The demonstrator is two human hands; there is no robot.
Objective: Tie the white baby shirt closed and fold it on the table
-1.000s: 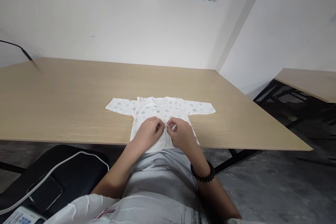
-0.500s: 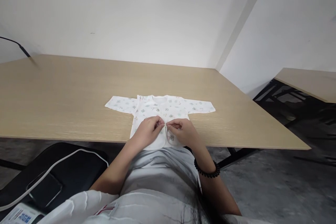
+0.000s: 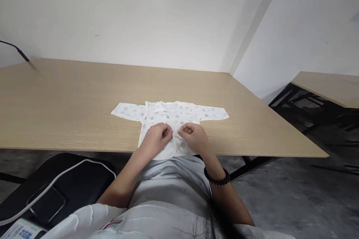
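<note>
A small white baby shirt point(image 3: 181, 113) with a sparse animal print lies face up, sleeves spread sideways, its lower hem at the table's near edge. My left hand point(image 3: 157, 139) is closed in a pinch on the front opening, a little below mid-chest. Opposite it, my right hand point(image 3: 195, 138) pinches the other side of the same opening, fingers curled. A narrow gap separates the two sets of fingertips. Any fastener between them is too small to make out. Below the hands, the rounded front edges of the shirt show.
The shirt rests on a wide wooden table point(image 3: 84, 93) against a white wall point(image 3: 134, 30). At lower left stands a black chair point(image 3: 81, 183) with a white cable point(image 3: 56, 179) across it. Another table point(image 3: 331, 86) stands to the right. A thin black cable point(image 3: 21, 52) hangs at far left.
My fingertips have moved slightly apart at the shirt's front opening, the left ones shifting a little left. The shirt lies in the same place; the view has shifted slightly.
</note>
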